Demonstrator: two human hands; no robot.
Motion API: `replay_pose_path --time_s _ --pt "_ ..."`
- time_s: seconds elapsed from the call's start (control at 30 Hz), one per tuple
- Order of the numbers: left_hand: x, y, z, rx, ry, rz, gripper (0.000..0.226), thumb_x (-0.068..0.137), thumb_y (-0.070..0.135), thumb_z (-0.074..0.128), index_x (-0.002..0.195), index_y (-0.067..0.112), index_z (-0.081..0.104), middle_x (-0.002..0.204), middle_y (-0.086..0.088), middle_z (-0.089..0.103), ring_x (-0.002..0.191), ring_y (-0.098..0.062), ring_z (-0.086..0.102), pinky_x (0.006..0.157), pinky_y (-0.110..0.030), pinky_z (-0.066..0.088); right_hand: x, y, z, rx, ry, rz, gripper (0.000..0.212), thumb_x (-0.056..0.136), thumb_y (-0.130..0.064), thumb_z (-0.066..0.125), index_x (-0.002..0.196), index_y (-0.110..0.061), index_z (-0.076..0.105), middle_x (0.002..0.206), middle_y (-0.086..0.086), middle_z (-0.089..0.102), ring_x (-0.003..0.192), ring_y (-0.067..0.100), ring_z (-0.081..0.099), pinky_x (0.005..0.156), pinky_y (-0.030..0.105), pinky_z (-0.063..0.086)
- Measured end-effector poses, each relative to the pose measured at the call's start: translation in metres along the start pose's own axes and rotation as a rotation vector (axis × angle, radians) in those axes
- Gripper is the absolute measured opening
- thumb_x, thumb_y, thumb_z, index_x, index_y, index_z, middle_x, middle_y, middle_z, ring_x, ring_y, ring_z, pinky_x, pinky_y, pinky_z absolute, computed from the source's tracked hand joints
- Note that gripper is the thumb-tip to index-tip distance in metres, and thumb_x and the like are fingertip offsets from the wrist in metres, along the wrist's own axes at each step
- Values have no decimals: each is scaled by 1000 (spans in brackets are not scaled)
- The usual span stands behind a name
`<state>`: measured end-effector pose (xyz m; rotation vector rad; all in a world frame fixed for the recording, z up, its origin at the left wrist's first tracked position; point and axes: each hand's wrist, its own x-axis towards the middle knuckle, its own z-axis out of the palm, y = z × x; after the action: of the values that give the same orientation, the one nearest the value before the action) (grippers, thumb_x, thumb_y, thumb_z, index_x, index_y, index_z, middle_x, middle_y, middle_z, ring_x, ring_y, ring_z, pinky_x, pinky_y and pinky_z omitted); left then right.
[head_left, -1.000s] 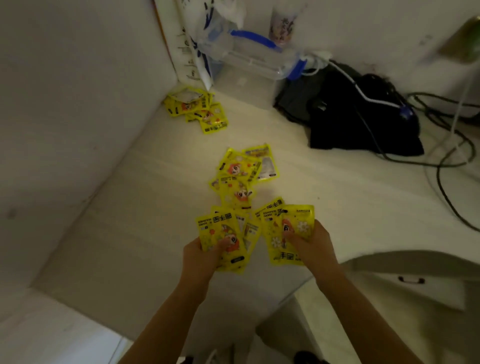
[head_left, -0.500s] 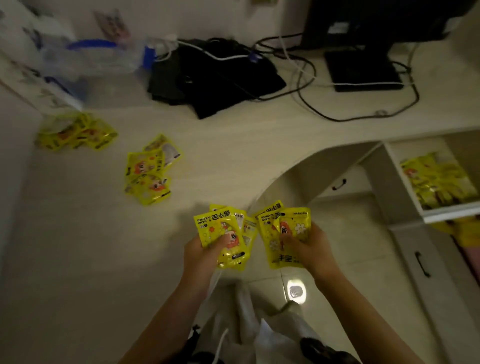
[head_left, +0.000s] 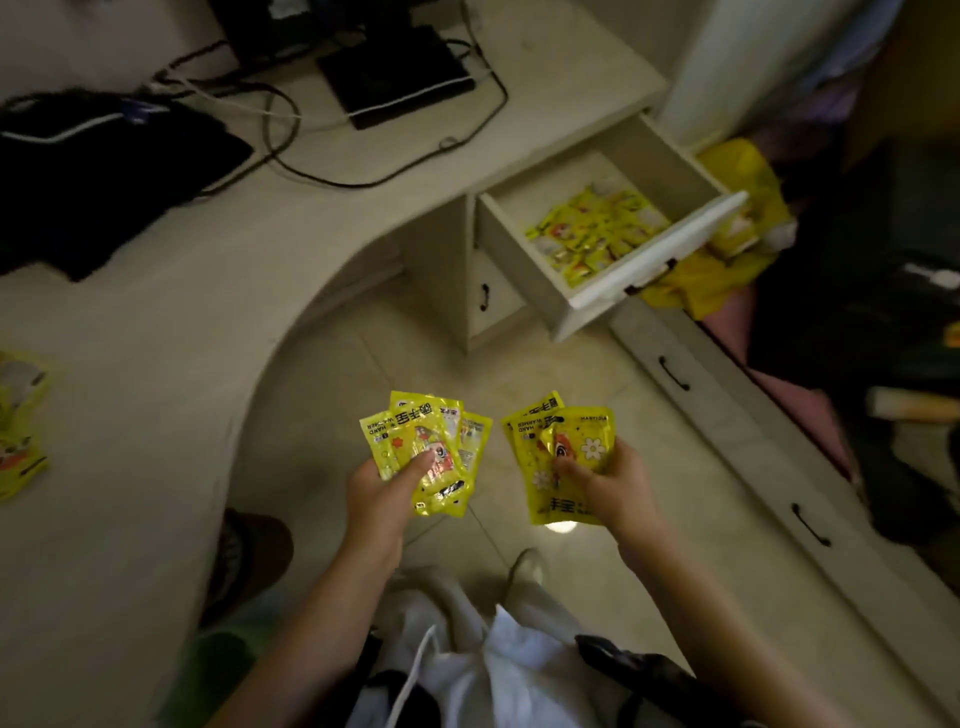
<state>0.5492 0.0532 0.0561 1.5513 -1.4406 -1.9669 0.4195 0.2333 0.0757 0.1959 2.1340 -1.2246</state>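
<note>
Both fists full here. Left grip (head_left: 382, 499) is pinched round a fan of yellow hand warmer packets (head_left: 434, 441). Right grip (head_left: 608, 483) is clamped on a second bunch (head_left: 576, 431). Both are held over the floor (head_left: 519, 364), well short of the open drawer (head_left: 649, 254), which already has a pile (head_left: 597, 228) in it. Fanned packets like that look slick, so I'd guess one slides out on the way over, or snags the drawer front and spills.
</note>
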Motion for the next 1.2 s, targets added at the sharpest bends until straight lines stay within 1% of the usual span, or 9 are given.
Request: replay_pose_path --time_s 0.07,0.13,0.27,0.57,0.8,0.93,1.0,1.13,1.2 --pt "-7 -7 37 16 -41 -20 13 77 8 75 87 14 70 92 -10 74 80 -20 71 76 -34 56 8 11 -34 35 36 29 29 77 -18 74 104 -16 62 96 4 71 85 21 68 76 39 57" --pt "-13 -11 72 32 -85 -24 15 76 7 76 89 13 71 92 -10 74 82 -24 70 79 -38 55 19 22 -62 63 80 59 31 76 -19 75 104 -16 63 97 5 71 87 23 68 80 42 57" --pt "-21 -11 130 71 -130 -25 13 76 7 76 87 12 71 80 -1 73 71 -15 70 70 -32 56 37 35 -105 121 141 115 30 76 -18 75 103 -17 63 97 5 71 90 25 68 83 43 56" --pt "13 19 227 134 -224 -5 13 77 6 75 85 15 70 72 5 73 62 -6 70 53 -19 53 98 12 -156 193 177 180 23 77 -18 75 95 -22 61 96 4 71 88 23 68 81 39 56" --pt "78 60 298 181 -247 -14 14 77 8 76 81 19 68 79 0 72 68 -11 69 60 -26 53 178 -54 -181 172 180 141 26 77 -17 75 95 -25 57 98 3 69 91 23 67 85 41 55" --pt "117 85 328 211 -245 -29 13 76 11 77 81 18 69 84 -4 73 79 -22 70 76 -37 56 221 -100 -197 198 159 93 26 81 -10 72 99 -19 55 88 -3 65 77 13 64 61 23 50" --pt "136 99 341 207 -243 -29 14 75 11 77 82 18 69 86 -4 73 81 -23 70 78 -38 56 241 -118 -202 205 161 77 28 81 -10 71 104 -16 56 92 -1 66 77 11 64 57 20 46" --pt "164 119 361 190 -204 -35 14 76 10 77 82 19 68 85 -2 72 77 -18 70 68 -31 54 281 -144 -205 156 146 90 33 78 -17 74 108 -17 58 102 3 69 90 21 67 78 36 55" --pt "180 124 369 180 -159 -49 14 76 11 77 82 18 67 84 -2 72 77 -19 69 72 -34 55 300 -158 -207 126 125 80 32 78 -19 75 106 -18 59 102 2 70 91 20 67 83 39 55"
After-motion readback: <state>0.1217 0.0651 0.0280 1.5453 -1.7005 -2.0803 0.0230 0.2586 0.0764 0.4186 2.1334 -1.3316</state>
